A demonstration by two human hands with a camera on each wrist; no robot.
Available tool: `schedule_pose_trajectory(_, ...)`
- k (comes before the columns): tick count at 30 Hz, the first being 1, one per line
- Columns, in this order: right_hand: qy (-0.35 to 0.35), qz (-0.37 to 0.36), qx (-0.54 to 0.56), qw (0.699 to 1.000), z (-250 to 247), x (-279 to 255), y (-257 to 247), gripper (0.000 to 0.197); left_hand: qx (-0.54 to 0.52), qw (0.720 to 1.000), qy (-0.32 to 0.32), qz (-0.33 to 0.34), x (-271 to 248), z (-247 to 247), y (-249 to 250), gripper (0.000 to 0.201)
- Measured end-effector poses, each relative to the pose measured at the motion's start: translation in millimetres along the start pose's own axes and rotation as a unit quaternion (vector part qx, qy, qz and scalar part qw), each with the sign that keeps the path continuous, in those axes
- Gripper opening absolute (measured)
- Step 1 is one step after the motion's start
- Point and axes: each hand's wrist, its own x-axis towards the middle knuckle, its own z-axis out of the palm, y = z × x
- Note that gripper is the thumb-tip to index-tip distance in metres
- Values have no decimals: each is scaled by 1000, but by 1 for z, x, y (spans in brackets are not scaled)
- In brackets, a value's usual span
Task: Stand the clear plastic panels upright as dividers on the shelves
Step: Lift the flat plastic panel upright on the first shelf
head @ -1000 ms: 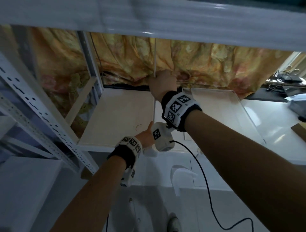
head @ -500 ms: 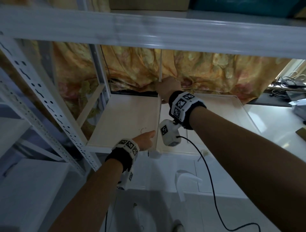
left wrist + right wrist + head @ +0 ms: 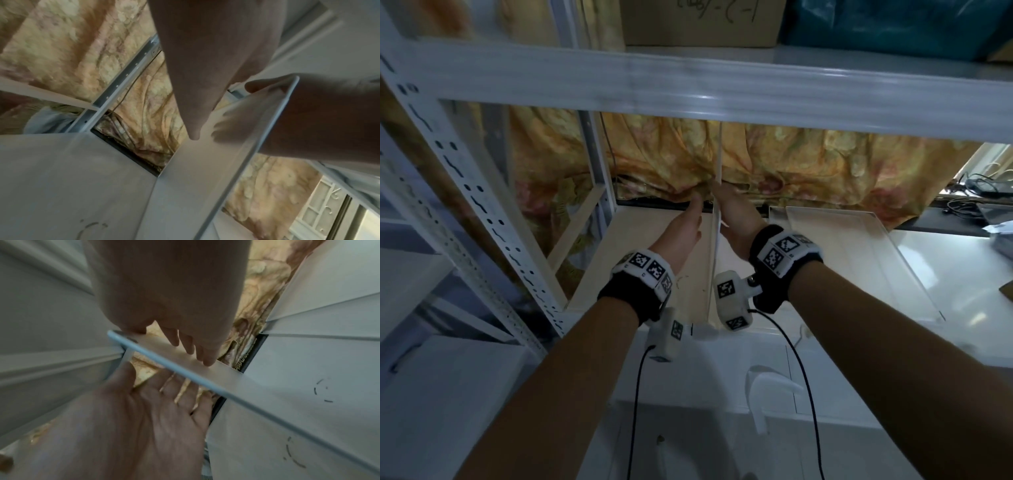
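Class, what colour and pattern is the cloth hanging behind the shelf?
Yellow-orange cloth with a faded floral print, clearest in the head view.

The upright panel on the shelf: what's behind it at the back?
Behind the upright clear panel hangs a yellow floral curtain, with a dark gap below it at the shelf board's rear edge. The left hand and right hand cover the lower stretch.

- Clear plastic panels: two. One upright panel [image 3: 717, 219] stands mid-shelf, and one flat panel [image 3: 859, 246] lies off to the right.
- Hands: two, the left hand [image 3: 681, 233] and the right hand [image 3: 736, 219], one on each side of the upright one.
- Wrist bands with black-and-white marker squares: two.
- Cardboard box [image 3: 700, 22] on the upper shelf: one.
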Motion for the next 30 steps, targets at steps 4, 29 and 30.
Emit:
schedule_pose_trajectory(4, 0, -23, 55, 998, 8, 2, 6, 56, 12, 992, 88, 90, 3, 13, 0, 60)
schedule_pose_trajectory(29, -44, -21, -9, 999, 3, 7, 2, 6, -14, 996, 86, 22, 17, 32, -8, 66)
schedule_pose_trajectory(30, -44, -22, -11, 999, 3, 8, 2, 6, -16, 996, 86, 23, 17, 33, -8, 65)
